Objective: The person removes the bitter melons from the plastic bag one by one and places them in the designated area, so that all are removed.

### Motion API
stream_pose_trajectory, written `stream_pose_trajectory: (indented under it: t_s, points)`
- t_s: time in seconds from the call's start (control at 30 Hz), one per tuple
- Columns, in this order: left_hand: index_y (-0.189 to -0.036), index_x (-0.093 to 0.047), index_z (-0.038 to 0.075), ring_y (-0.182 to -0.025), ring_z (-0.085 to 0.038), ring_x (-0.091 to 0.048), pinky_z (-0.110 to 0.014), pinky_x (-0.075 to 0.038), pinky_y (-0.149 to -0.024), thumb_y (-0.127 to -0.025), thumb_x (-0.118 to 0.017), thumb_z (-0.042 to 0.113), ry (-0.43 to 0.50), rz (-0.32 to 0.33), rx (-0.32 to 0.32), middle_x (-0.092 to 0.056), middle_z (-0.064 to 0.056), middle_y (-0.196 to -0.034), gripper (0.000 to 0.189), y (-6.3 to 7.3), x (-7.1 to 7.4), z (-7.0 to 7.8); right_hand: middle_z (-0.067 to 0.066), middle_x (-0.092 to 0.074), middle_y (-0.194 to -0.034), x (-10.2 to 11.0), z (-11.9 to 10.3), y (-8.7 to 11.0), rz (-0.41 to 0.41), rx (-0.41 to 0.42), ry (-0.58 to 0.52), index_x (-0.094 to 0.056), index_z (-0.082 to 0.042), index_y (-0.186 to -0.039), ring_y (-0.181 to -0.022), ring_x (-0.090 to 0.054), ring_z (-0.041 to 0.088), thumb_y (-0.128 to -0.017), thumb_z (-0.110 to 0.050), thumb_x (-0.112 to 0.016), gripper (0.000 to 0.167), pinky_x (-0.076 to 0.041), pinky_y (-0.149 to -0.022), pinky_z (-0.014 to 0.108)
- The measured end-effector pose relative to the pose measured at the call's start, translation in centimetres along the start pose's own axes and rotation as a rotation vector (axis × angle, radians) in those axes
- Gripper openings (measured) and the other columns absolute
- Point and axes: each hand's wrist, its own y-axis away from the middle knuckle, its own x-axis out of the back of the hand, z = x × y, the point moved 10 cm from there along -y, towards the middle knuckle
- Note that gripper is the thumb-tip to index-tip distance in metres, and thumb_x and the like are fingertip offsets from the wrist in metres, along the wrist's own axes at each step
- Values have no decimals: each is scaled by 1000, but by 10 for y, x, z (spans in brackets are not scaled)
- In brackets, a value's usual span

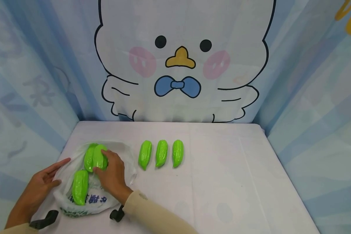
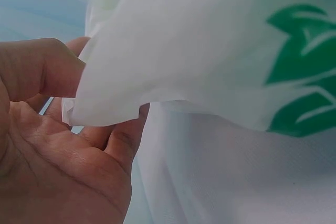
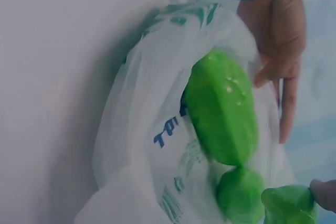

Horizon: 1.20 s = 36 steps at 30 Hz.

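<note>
A white plastic bag point(image 1: 125, 159) with printing lies at the table's left, its mouth spread wide. Inside are a glossy green ribbed fruit, like a star fruit point(image 1: 80, 188), and a second one point(image 1: 89, 157) above it. My right hand point(image 1: 112, 170) reaches over the bag and grips another green fruit point(image 1: 99, 157) between thumb and fingers, beside the second one. In the right wrist view, part of this held fruit point(image 3: 289, 205) shows by a fingertip. My left hand point(image 1: 42, 183) holds the bag's left edge, with thumb and fingers around the plastic point(image 2: 115, 93).
Three more green fruits point(image 1: 162, 153) stand in a row on the white-covered table point(image 1: 222, 182), right of the bag. Dark wrist camera mounts point(image 1: 45, 220) sit near both wrists. A curtain with a cartoon bird point(image 1: 178, 29) hangs behind the table.
</note>
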Motion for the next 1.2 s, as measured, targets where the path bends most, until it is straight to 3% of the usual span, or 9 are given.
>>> stream_pose_trajectory:
  t_s: [0.2,0.43,0.83,1.2]
  points:
    - [-170,-28,16,-113,37,-37,-3,-48,-87,-105,-57,1,-18,6,14,-27,29,-162,73,0,0,-2,3,-53,-157,18,-6,14,9,43,-174,-55,-18,-155,-144,-52,14,-97,-18,-79,63,-52,-106,22]
    - [-170,-30,19,-114,35,-41,-6,-51,-86,-106,-59,3,33,-14,4,-30,33,-160,72,-1,-1,-4,5,-49,-161,45,-3,29,28,63,-277,-53,-17,-156,-149,-49,18,-98,-16,-77,63,-49,-110,22]
    - [-170,-28,17,-113,34,-42,-4,-49,-86,-105,-61,4,58,-23,12,-32,34,-157,74,0,-2,-3,-1,-45,-164,79,16,47,81,18,-324,-52,-22,-157,-152,-44,15,-96,-13,-79,67,-47,-114,28]
    - [-171,-25,15,-111,38,-36,0,-46,-87,-106,-59,5,2,-8,35,-27,32,-159,74,0,-2,-3,2,-46,-163,96,44,73,126,-86,-336,-55,-21,-154,-153,-44,19,-92,-8,-81,69,-48,-112,27]
